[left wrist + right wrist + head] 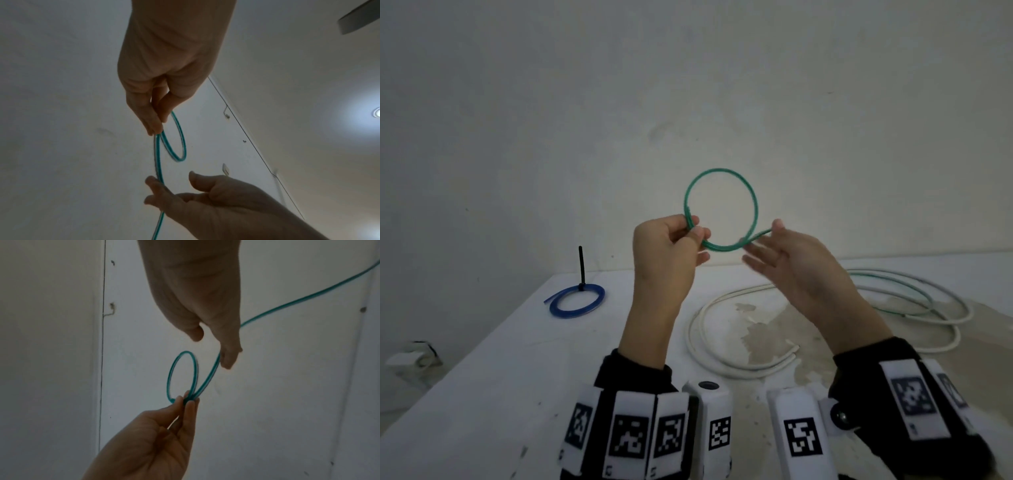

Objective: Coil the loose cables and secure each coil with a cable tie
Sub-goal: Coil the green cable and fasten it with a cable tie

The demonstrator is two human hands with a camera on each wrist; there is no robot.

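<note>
Left hand (669,251) pinched the green cable (722,205) where its single loop crossed, raised above the table (482,394). Right hand (796,265) had fingers nearly straight, the cable's tail resting across them — not gripped. Only the head view showed the table: one blue coil (577,300) with one black cable tie (581,269) upright, one loose white cable (739,335). Wrist views showed just hands, loop, wall.
</note>
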